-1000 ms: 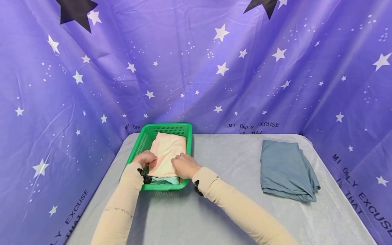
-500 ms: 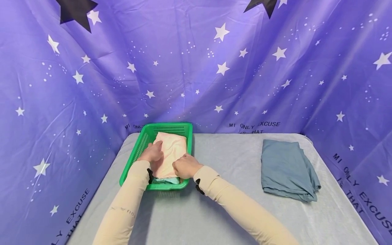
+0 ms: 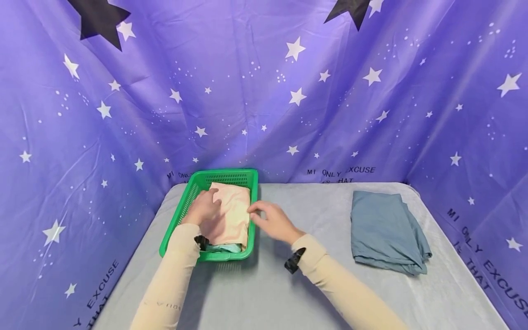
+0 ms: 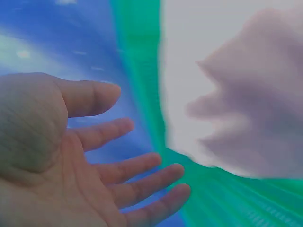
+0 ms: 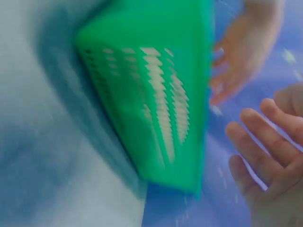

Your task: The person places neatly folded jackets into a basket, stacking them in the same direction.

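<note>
A folded pale pink cloth lies in the green basket, on top of a mint-green cloth that shows at the near end. Over the basket's left side is my left hand, its fingers spread and apart from the pink cloth in the left wrist view, where the hand casts a shadow on the fabric. My right hand hovers just outside the right rim, holding nothing. In the right wrist view its fingers are loosely extended beside the basket's slotted wall.
A folded grey-blue cloth lies at the right of the table, which has a light grey cover. Purple star-printed curtains enclose the table at the back and both sides.
My right hand has let go of the pink cloth's right edge and moved right, out over the rim. My left hand first moved farther in over the cloth, then lifted off it with fingers spread.
</note>
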Motion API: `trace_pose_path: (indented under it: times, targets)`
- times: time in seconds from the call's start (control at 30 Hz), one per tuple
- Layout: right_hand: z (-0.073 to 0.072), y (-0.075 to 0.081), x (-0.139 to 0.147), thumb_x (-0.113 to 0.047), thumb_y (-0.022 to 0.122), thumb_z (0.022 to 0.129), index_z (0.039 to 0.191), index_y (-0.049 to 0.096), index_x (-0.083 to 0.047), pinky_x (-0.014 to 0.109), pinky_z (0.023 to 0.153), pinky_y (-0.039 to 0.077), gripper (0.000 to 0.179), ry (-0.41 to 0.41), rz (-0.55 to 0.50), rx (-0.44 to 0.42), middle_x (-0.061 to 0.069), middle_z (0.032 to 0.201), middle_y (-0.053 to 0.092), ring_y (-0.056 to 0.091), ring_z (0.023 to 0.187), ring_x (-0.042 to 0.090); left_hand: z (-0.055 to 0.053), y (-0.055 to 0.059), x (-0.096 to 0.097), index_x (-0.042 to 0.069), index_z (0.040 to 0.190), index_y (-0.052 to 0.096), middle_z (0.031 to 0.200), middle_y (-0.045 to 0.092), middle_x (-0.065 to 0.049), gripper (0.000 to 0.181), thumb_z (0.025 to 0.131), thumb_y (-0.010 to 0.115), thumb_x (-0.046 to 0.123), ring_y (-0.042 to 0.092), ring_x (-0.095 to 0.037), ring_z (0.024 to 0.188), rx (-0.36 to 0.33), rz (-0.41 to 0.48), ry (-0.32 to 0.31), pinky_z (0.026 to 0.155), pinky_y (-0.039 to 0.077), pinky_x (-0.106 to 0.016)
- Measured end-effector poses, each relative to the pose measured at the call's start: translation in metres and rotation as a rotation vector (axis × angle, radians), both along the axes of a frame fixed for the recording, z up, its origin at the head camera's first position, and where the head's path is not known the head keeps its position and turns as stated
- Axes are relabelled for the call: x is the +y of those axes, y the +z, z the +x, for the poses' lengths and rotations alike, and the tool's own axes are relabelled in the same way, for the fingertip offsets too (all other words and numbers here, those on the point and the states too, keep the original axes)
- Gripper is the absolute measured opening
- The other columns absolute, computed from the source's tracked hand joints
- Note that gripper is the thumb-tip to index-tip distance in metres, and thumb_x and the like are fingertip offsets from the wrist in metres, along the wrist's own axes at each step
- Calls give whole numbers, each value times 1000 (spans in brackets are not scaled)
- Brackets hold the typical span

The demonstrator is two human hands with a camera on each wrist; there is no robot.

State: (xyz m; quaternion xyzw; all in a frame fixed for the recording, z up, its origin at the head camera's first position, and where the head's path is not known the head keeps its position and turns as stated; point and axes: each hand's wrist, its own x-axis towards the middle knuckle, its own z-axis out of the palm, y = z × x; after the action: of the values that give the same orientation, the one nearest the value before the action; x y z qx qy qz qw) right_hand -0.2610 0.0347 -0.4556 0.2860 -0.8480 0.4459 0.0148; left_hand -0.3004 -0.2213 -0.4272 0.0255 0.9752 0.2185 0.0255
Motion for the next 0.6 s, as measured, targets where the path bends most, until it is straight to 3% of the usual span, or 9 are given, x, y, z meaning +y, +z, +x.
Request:
trace_pose_path:
  times: [0.1,0.23,0.33,0.43,0.53,0.6]
  targets:
    - [0,0,36,-17,62,102,116,72,-11,42,97,56,18,-115,-187,-70,8,114,74,71,105,20,15,15,15,5,149,50,142,58,-27,49,104,54,24,54,-47,131,114,80,9,108,44,-62]
    - [5,-8,90,-10,60,103,116,69,2,31,87,60,20,-237,-417,-153,22,107,74,75,88,16,37,20,46,8,143,57,127,70,-19,44,102,60,22,67,-39,115,245,275,25,97,53,-55]
    - [12,-15,126,-5,57,104,117,62,14,26,82,61,24,-321,-571,-192,23,99,74,75,80,12,52,13,72,11,135,65,117,75,-14,35,100,63,17,72,-31,106,344,472,26,91,56,-47]
    - [21,-18,156,-4,55,105,119,58,18,24,78,61,26,-429,-683,-224,8,89,76,75,75,9,61,-1,101,12,123,72,107,78,-10,25,99,66,11,73,-26,98,417,673,21,86,58,-37]
    - [32,-18,181,-6,55,105,119,57,16,21,75,60,26,-529,-767,-241,-5,82,75,74,73,7,64,-17,132,10,114,74,99,78,-11,19,96,68,6,73,-26,90,431,839,11,79,56,-26]
    - [39,-17,197,-5,54,105,117,58,14,20,74,60,23,-574,-822,-232,-7,81,75,74,72,7,64,-28,154,9,110,74,96,78,-12,18,95,67,3,73,-27,86,401,900,19,76,53,-21]
